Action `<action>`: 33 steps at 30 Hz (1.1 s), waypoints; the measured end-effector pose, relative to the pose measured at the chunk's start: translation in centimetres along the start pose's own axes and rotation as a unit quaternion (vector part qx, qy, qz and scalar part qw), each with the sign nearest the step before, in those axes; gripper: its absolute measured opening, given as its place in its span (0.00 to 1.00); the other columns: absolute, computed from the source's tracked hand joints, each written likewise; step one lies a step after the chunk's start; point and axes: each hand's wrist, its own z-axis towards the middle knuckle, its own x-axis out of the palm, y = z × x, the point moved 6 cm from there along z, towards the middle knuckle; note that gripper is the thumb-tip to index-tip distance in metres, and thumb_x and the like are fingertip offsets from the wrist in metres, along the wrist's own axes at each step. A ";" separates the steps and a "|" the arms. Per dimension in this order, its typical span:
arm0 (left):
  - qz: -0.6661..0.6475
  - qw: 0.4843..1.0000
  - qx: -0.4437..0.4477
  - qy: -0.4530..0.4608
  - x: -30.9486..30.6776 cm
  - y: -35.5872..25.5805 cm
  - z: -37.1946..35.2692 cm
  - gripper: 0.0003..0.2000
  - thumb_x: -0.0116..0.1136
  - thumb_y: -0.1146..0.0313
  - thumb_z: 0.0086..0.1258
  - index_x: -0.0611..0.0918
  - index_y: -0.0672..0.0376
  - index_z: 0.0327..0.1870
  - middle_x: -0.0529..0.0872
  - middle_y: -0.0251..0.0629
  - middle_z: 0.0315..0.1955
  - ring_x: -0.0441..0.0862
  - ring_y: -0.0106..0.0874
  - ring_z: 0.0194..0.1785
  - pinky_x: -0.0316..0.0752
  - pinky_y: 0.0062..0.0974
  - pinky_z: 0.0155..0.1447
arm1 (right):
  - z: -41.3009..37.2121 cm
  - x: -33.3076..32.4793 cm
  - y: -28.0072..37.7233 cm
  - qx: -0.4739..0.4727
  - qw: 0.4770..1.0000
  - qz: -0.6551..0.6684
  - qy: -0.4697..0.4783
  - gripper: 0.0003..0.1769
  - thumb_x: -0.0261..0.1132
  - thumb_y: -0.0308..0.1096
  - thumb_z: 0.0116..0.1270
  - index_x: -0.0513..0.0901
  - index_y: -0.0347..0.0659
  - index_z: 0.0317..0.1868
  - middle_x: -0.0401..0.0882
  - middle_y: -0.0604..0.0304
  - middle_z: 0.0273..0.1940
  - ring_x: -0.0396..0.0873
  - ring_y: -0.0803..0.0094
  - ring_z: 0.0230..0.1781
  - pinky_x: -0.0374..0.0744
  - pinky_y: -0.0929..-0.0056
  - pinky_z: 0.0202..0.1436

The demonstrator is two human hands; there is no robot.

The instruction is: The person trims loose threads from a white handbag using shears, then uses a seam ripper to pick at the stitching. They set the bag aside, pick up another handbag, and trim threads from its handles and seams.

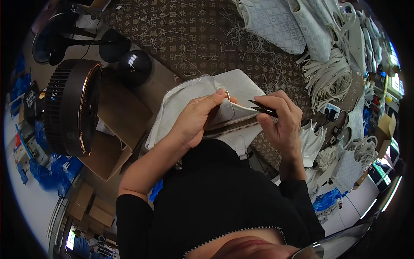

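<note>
A white handbag (181,103) lies across my lap, with its zipper (235,126) running along the side nearest my body. My left hand (200,113) is closed on the bag's edge, the thumb pressed beside a small gold-coloured ring (227,93) and a white strap tab (227,108). In my right hand (282,118) is a pair of small black thread snips (264,108), held between thumb and fingers. Their pointed blades face left, close to the bag's edge. A second strap tab (242,149) with a metal ring hangs at the lower side.
Loose threads lie over the brown patterned tablecloth (181,39). White bag pieces (276,26) and a bundle of pale straps (330,80) are heaped at the right. To the left stand a black fan (69,108) and an open cardboard box (123,116).
</note>
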 end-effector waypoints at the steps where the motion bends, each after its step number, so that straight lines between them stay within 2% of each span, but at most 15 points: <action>1: -0.001 1.000 0.002 -0.001 0.0 -0.1 0.0 0.19 0.47 0.53 0.72 0.83 0.61 0.41 0.77 0.26 0.31 0.70 0.16 0.39 0.65 0.15 0.47 | 0.0 0.1 -0.1 0.010 1.000 -0.007 0.000 0.13 0.66 0.35 0.58 0.79 0.39 0.41 0.75 0.58 0.27 0.76 0.66 0.23 0.73 0.74 0.24; 3: -0.016 1.000 -0.019 -0.007 0.0 -0.2 -0.1 0.19 0.47 0.53 0.72 0.83 0.61 0.41 0.77 0.25 0.29 0.69 0.14 0.35 0.64 0.14 0.44 | 0.2 0.4 0.0 0.004 1.000 -0.007 0.009 0.12 0.66 0.35 0.57 0.79 0.39 0.40 0.75 0.58 0.27 0.76 0.66 0.23 0.73 0.73 0.25; 8: -0.026 0.999 -0.038 -0.017 0.2 -0.3 0.1 0.19 0.46 0.54 0.72 0.83 0.60 0.42 0.78 0.24 0.29 0.69 0.14 0.33 0.65 0.14 0.42 | -0.6 1.2 0.3 0.011 0.999 -0.025 0.023 0.10 0.67 0.31 0.55 0.79 0.39 0.37 0.75 0.59 0.28 0.76 0.66 0.24 0.73 0.73 0.27; 10: -0.051 0.998 -0.041 -0.024 0.3 -0.2 0.1 0.18 0.46 0.54 0.72 0.83 0.60 0.42 0.78 0.24 0.29 0.68 0.14 0.32 0.64 0.13 0.41 | -0.7 1.1 0.7 0.047 0.999 -0.009 0.017 0.09 0.68 0.27 0.54 0.78 0.38 0.35 0.76 0.59 0.28 0.76 0.67 0.24 0.73 0.73 0.26; 12: -0.055 0.998 -0.037 -0.012 0.0 -0.1 0.4 0.17 0.45 0.59 0.73 0.79 0.64 0.46 0.82 0.33 0.40 0.77 0.19 0.44 0.70 0.20 0.51 | -0.9 1.8 1.1 0.078 0.996 0.017 0.035 0.09 0.68 0.26 0.54 0.78 0.37 0.35 0.76 0.59 0.28 0.76 0.67 0.23 0.74 0.74 0.26; 13: -0.056 0.998 -0.037 -0.011 0.1 -0.1 0.4 0.17 0.45 0.59 0.73 0.79 0.64 0.46 0.82 0.33 0.40 0.77 0.19 0.44 0.70 0.20 0.51 | -1.0 2.3 1.0 0.107 0.992 0.043 0.053 0.09 0.68 0.25 0.54 0.77 0.37 0.35 0.76 0.59 0.28 0.76 0.67 0.23 0.74 0.74 0.25; 15: -0.064 0.998 -0.021 -0.011 0.6 -0.5 0.3 0.18 0.46 0.54 0.72 0.82 0.59 0.43 0.80 0.25 0.30 0.69 0.14 0.32 0.63 0.14 0.39 | -1.2 2.9 0.8 0.106 0.992 0.044 0.042 0.09 0.68 0.26 0.54 0.77 0.37 0.35 0.76 0.59 0.27 0.76 0.68 0.22 0.74 0.74 0.25; 17: -0.054 0.998 -0.024 -0.007 -0.1 0.1 0.7 0.18 0.46 0.54 0.73 0.82 0.59 0.43 0.80 0.25 0.31 0.69 0.14 0.32 0.64 0.14 0.39 | -1.3 3.1 0.8 0.105 0.993 0.046 0.032 0.09 0.68 0.26 0.54 0.77 0.37 0.35 0.76 0.58 0.27 0.76 0.68 0.22 0.74 0.75 0.24; 19: -0.042 0.999 -0.027 -0.001 0.1 0.1 0.7 0.18 0.45 0.55 0.73 0.82 0.59 0.43 0.80 0.25 0.31 0.69 0.14 0.32 0.64 0.14 0.39 | -1.5 3.1 0.3 0.150 0.987 0.055 0.025 0.09 0.68 0.26 0.54 0.77 0.37 0.35 0.77 0.58 0.27 0.77 0.68 0.23 0.74 0.75 0.25; 21: -0.064 0.997 -0.031 -0.022 0.6 -0.3 0.4 0.18 0.45 0.55 0.73 0.83 0.59 0.42 0.76 0.21 0.25 0.63 0.12 0.28 0.59 0.13 0.34 | -1.6 3.2 0.2 0.154 0.986 0.062 0.025 0.09 0.68 0.26 0.55 0.77 0.37 0.35 0.78 0.57 0.27 0.78 0.68 0.24 0.75 0.75 0.26; 22: -0.065 0.997 -0.031 -0.022 0.4 -0.2 0.4 0.18 0.45 0.55 0.73 0.83 0.59 0.42 0.76 0.21 0.25 0.63 0.12 0.28 0.59 0.13 0.34 | -1.7 3.2 0.2 0.158 0.985 0.069 0.026 0.09 0.68 0.26 0.55 0.77 0.37 0.35 0.78 0.57 0.28 0.78 0.68 0.25 0.75 0.75 0.27; 24: -0.043 0.999 -0.027 0.004 0.2 -0.2 0.5 0.17 0.42 0.58 0.74 0.78 0.63 0.46 0.82 0.36 0.42 0.77 0.22 0.47 0.70 0.23 0.55 | -1.6 3.2 0.2 0.160 0.985 0.065 0.028 0.09 0.67 0.26 0.55 0.77 0.37 0.35 0.78 0.57 0.28 0.79 0.67 0.25 0.75 0.75 0.27; 31: -0.036 0.999 -0.030 0.003 0.5 -0.2 0.4 0.17 0.41 0.58 0.74 0.78 0.63 0.46 0.82 0.37 0.44 0.77 0.22 0.48 0.69 0.23 0.56 | -1.6 3.1 0.1 0.171 0.983 0.063 0.025 0.09 0.67 0.26 0.55 0.77 0.36 0.35 0.79 0.57 0.28 0.79 0.67 0.26 0.76 0.74 0.29; 33: -0.060 0.998 -0.011 -0.006 0.7 -0.2 0.5 0.18 0.45 0.54 0.73 0.83 0.59 0.41 0.72 0.17 0.23 0.58 0.11 0.26 0.55 0.12 0.32 | -1.6 3.1 0.0 0.168 0.984 0.063 0.024 0.09 0.67 0.26 0.55 0.77 0.36 0.35 0.79 0.57 0.28 0.79 0.67 0.26 0.76 0.75 0.29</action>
